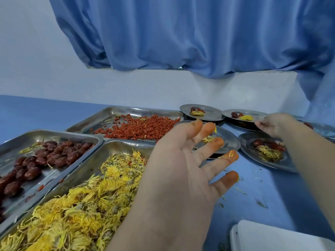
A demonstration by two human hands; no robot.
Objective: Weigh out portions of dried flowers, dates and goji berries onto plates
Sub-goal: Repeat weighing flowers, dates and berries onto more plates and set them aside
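Dried flowers (72,211) heaped in near-left tray (116,144); dates (45,156) in the tray behind it, goji berries (141,129) in the far one. Left hand (181,160) spread wide, empty, orange-stained tips over centre plate (231,142). Right hand (275,125) pinches rim of far plate (235,111). Filled plate (250,153) near right.

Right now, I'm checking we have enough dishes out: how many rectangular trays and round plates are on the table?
Rectangular trays: 3 (goji berries, dates, dried flowers)
Round plates: 5, one cut off at the right edge
Total: 8
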